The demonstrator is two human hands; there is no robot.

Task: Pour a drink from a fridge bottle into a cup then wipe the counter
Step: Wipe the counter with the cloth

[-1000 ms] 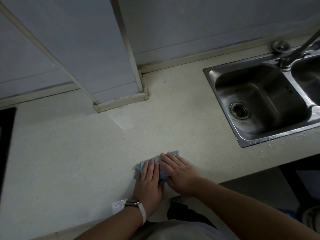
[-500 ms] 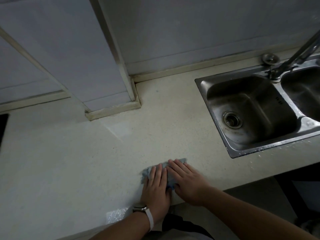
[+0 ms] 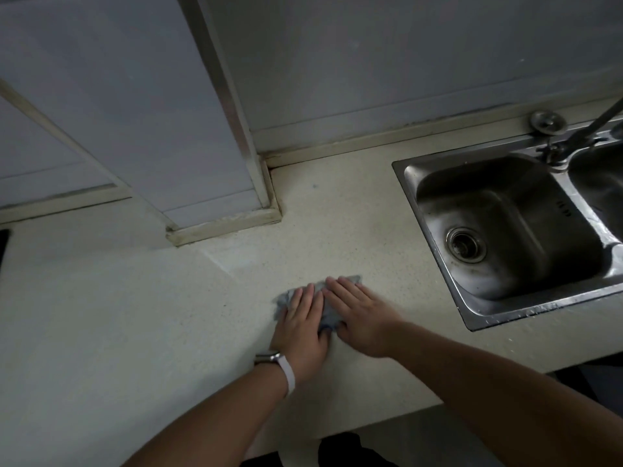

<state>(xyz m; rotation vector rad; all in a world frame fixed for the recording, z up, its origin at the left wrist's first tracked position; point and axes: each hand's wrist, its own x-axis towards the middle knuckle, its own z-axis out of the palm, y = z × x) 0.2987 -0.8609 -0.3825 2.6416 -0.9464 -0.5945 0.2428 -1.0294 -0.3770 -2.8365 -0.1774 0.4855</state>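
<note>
While both palms are pressing flat, the left hand (image 3: pixel 301 326) and right hand (image 3: pixel 362 316), fingers spread, are pushing the crumpled grey-blue cloth (image 3: pixel 323 299) farther from the pale speckled stone worktop's (image 3: pixel 135 332) front edge than a second ago, suggesting wiping is continuing.

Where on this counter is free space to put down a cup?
The widest bare patch of the counter lies left of the left hand, below the wall column. A smaller one lies between the column and the sink. The crowded spot: both hands, right hand included, flat on the cloth.
</note>
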